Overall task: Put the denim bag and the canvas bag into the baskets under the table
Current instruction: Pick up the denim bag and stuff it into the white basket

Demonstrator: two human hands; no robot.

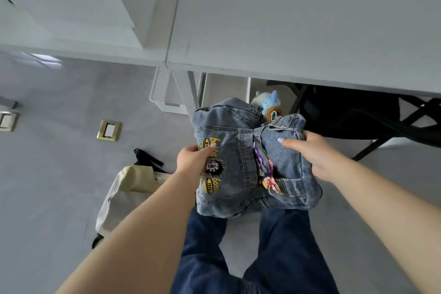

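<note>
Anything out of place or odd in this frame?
The canvas bag lies crumpled on the floor at the person's left, not in a basket. Both hands hold the denim bag before the white basket under the table.

Denim bag held w/ both hands at table edge.
Left hand and right hand grip denim bag above legs; canvas bag lies on floor at left; white basket sits under table.
</note>
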